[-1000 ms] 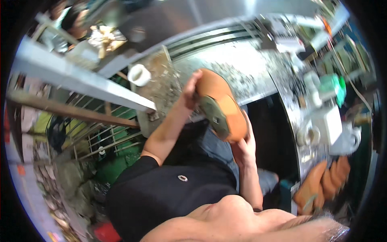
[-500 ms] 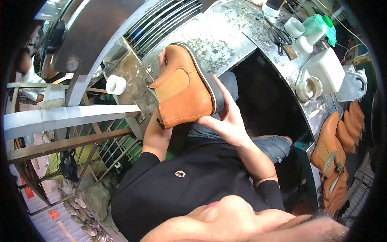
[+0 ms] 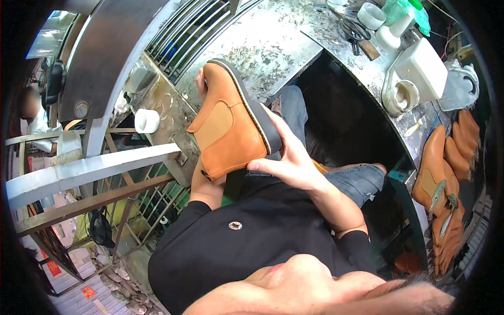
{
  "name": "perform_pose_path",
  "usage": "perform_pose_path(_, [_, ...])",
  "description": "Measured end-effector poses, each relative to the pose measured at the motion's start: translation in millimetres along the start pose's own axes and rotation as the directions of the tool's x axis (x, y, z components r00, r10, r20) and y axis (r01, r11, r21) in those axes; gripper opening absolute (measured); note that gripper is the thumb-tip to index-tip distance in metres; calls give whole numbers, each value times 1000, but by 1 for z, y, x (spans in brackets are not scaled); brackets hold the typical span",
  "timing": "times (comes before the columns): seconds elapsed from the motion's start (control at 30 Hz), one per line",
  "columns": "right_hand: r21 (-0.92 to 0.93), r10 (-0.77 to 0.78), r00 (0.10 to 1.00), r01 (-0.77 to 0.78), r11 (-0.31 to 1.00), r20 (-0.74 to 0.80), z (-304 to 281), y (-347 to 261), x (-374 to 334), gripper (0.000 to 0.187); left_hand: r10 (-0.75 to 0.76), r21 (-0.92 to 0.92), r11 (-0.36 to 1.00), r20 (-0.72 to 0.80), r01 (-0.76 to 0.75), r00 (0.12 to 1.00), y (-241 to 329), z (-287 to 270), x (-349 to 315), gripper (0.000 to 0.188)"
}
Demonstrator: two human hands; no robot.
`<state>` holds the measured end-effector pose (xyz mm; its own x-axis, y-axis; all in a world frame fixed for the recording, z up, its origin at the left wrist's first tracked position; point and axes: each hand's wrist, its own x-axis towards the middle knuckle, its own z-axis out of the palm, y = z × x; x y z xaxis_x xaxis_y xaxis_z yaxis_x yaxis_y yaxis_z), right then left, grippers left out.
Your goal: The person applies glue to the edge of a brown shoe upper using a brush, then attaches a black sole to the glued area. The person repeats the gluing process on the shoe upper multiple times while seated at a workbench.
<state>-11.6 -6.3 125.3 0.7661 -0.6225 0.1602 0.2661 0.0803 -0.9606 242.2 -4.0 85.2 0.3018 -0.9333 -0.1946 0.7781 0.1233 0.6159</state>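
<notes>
A tan leather Chelsea boot (image 3: 239,143) with a beige elastic side panel and a dark sole lies on its side in the air before my chest, toe pointing away. My left hand (image 3: 201,83) is closed round its far side; only some fingertips show near the toe, and the boot hides the rest. At the heel, my right hand (image 3: 290,160) grips the boot, its thumb on the leather by the heel and its fingers along the sole.
A paint-stained worktop (image 3: 273,39) lies ahead. On its right stand a white jug (image 3: 420,68), a glue pot (image 3: 401,97) and a brush (image 3: 413,127). Several tan boots (image 3: 433,168) hang at the right. A metal railing (image 3: 100,168) and a white tape roll (image 3: 146,121) are at left; another person (image 3: 39,123) is beyond.
The boot has turned a little, so more of its sole side shows, and sits slightly further left. Both hands keep their hold. The whole view has shifted slightly.
</notes>
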Motion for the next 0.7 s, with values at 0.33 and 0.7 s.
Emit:
perform_pose_path(0.33, [-82, -7, 999, 11, 997, 48, -7, 22, -30, 119, 81, -46, 996, -26, -83, 996, 6, -12, 29, 63])
perform_pose_path(0.7, [67, 105, 995, -105, 992, 4, -26, 30, -54, 122, 137, 17, 990, -8, -136, 991, 4, 27, 24, 50])
